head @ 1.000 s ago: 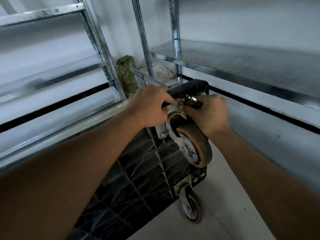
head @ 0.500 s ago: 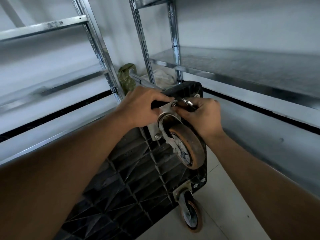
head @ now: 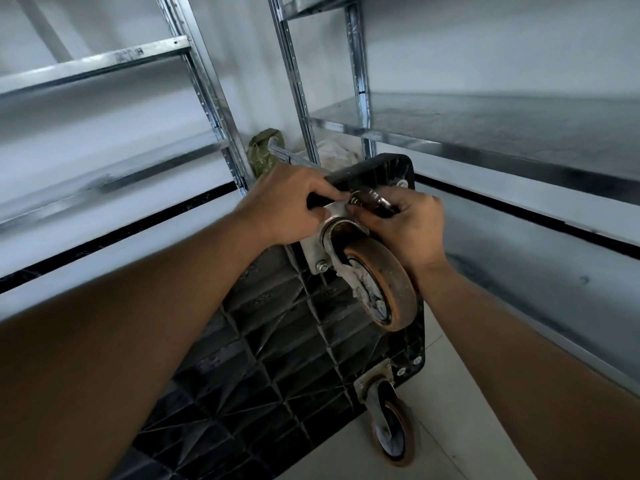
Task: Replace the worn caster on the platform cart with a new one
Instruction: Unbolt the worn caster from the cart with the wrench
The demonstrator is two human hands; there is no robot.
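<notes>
The black platform cart stands tipped on its edge, ribbed underside facing me. A worn caster with an orange-brown wheel sits near its upper right corner on a steel mounting plate. My left hand grips a dark-handled tool at the plate's top edge. My right hand holds a shiny metal tool against the bolt there. Another bolt head shows at the plate's lower corner. Fingers hide the tools' tips.
A second caster hangs at the cart's lower right corner above the pale tiled floor. Steel shelving runs along the right and more racks on the left. A green bag and a white bag lie behind the cart.
My head view has shifted a little. Both hands stay at the top of the caster's plate with the same grips; the right hand's tool has turned slightly.
</notes>
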